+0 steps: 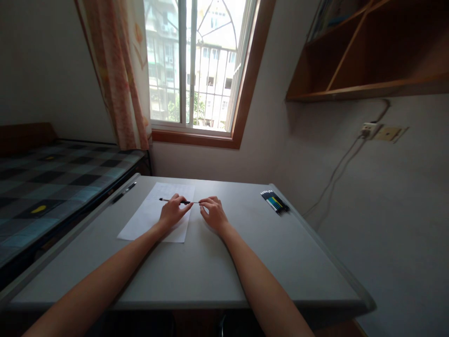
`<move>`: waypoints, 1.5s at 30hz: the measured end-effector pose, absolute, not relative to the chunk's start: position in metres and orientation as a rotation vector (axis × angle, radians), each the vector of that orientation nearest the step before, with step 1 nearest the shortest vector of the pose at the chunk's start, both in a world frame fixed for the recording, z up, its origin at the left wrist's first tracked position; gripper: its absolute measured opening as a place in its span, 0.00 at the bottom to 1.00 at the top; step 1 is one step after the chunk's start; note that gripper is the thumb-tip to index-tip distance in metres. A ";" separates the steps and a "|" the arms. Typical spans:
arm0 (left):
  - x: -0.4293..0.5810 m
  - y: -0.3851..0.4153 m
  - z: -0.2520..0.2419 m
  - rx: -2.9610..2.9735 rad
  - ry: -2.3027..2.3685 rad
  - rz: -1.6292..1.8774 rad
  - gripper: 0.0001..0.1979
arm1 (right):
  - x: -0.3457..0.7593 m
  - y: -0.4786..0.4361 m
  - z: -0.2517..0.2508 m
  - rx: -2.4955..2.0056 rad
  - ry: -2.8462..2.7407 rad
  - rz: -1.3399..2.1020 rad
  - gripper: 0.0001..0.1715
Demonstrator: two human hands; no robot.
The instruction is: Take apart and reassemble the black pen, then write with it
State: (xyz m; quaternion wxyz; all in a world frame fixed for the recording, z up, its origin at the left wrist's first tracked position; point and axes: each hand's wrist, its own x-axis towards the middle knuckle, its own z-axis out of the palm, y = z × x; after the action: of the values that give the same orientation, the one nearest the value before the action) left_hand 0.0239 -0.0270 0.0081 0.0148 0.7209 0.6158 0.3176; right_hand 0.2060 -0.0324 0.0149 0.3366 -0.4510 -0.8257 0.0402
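My left hand point(171, 210) is closed round a black pen point(185, 202), held level above the sheet of paper point(147, 220). The pen's other end pokes out to the left of the fingers. A thin, light pen refill point(195, 202) spans the small gap between the pen and my right hand point(213, 211). My right fingertips pinch its far end. How deep the refill sits in the pen is too small to make out. Faint writing shows on the upper part of the paper.
Another black pen point(124, 192) lies along the left side of the white table point(182, 276). A pack of several dark pens or refills point(275, 202) lies near its right edge. A bed point(63, 182) stands at the left, and a wall shelf point(351, 91) hangs at the upper right.
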 end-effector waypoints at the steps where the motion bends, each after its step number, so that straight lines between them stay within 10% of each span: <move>1: 0.024 -0.027 0.008 2.237 1.933 0.986 0.19 | 0.206 -0.032 0.015 -1.197 -2.134 0.100 0.12; 45: 0.022 -0.023 0.005 2.230 2.016 0.996 0.20 | 0.214 -0.024 0.012 -1.380 -1.806 0.086 0.13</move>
State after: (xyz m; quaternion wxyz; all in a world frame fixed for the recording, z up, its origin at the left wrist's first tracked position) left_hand 0.0223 -0.0233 0.0047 -0.0126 0.7041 0.6367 0.3144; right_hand 0.2144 -0.0240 0.0125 0.4202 -0.5504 -0.7206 0.0342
